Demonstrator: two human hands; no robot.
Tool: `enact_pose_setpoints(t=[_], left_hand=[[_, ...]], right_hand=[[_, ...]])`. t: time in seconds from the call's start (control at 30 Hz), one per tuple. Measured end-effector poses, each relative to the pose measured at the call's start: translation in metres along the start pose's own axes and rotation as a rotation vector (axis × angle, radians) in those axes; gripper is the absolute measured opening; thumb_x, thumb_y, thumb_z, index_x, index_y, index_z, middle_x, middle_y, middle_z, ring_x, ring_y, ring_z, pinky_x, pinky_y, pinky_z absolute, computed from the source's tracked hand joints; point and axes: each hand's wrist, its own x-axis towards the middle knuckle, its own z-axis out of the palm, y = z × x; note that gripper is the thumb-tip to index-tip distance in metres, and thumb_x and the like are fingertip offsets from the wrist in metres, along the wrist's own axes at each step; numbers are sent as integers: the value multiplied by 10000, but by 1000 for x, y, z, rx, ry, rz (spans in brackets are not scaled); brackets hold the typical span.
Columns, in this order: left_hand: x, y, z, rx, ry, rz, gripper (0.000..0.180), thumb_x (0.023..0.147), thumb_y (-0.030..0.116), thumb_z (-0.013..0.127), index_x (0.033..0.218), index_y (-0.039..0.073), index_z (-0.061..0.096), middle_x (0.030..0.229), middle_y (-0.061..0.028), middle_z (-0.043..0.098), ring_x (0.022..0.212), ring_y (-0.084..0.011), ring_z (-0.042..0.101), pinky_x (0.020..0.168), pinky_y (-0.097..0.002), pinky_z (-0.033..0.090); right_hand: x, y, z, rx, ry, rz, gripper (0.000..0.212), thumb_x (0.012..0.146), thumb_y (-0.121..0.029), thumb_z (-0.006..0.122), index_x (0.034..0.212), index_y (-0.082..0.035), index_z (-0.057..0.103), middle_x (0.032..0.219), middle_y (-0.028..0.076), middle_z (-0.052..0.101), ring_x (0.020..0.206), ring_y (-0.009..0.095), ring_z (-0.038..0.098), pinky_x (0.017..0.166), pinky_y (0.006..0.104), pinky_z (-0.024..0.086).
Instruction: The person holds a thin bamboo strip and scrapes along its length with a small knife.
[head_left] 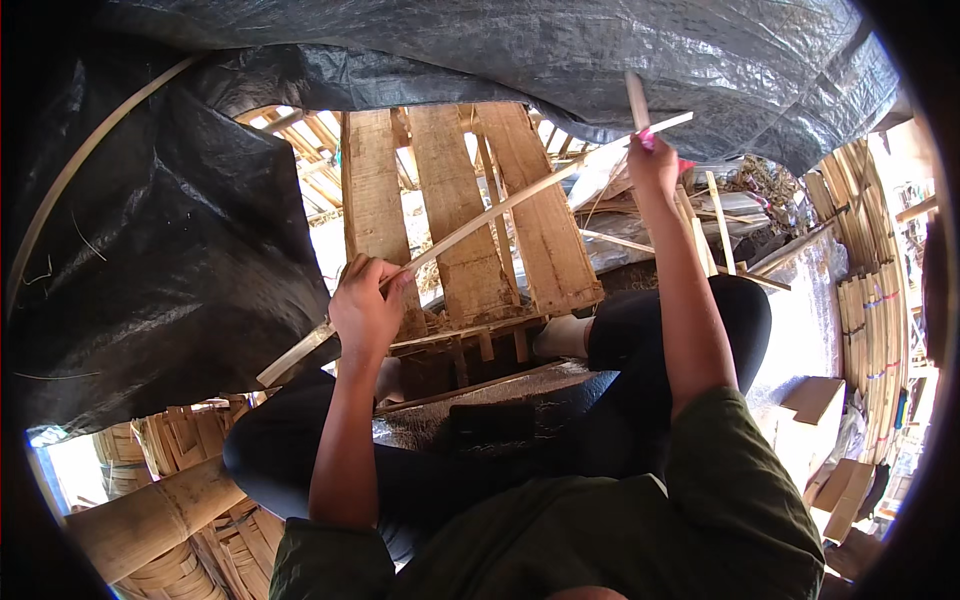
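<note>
A long, thin bamboo strip [490,215] runs slantwise across my lap, from low on the left to high on the right. My left hand [368,305] is closed around it near its lower end, and a short length pokes out below the fist. Farther out on the right, my right hand [653,165] is closed at the strip's upper part. A flat, pale wooden piece [636,97], perhaps a handle, juts up from that fist. Something pink shows at the fingers, and the rest of what the right hand holds is hard to make out.
Wide wooden slats [450,215] stand in front of my crossed legs. Dark plastic sheeting [180,230] hangs at left and overhead. A thick bamboo pole [155,515] lies lower left. Bundled strips [870,330] are stacked at right, with cut wooden blocks [815,400] nearby.
</note>
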Motion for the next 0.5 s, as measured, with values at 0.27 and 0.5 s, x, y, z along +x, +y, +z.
enact_pose_setpoints(t=[0.27,0.5], left_hand=[[-2,1,1,32,20,-10,202,812,233,784,792,97,636,778,-37,602,771,-282,622,629,-410,476],[-4,1,1,31,34,-22,198,818,235,778,795,99,636,779,-38,605,782,-280,624,638,-411,477]], right_hand=[[4,-51,-77,686,267,263,206,993,-197,544,1020,-12,628,831,112,740,473,135,580,414,270,422],[6,-46,-90,832,426,332,181,1002,-148,486,1081,0,554,905,164,706,516,167,600,459,286,493]])
